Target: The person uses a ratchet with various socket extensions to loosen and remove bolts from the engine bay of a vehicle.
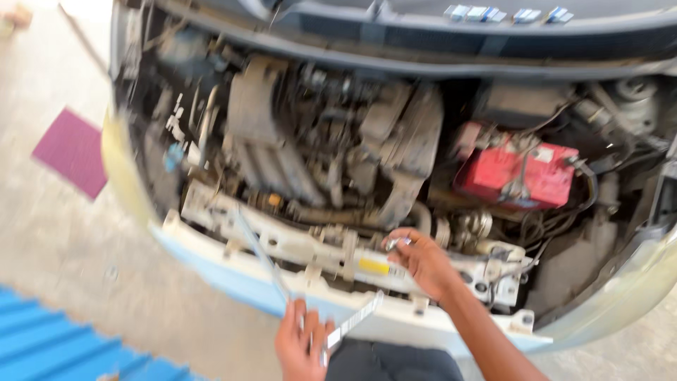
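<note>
My right hand (423,261) pinches a small metal bit on the white front crossbar (282,240); left hand (303,346), nearer me, grips wrenches (352,321) pointing up-right toward it.

Red battery (518,173) with a white label. Yellow sticker (374,266) on the white crossbar (296,243). Pale blue bumper (218,271). Grey, dusty engine (282,134). Purple mat (70,150) on the beige floor (84,254). Blue ribbed sheet (49,346). Silver wrenches (352,321).

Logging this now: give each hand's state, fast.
Left hand: closed around a flat metal tool.
Right hand: fingers pinching a small shiny metal part at the radiator support.
</note>
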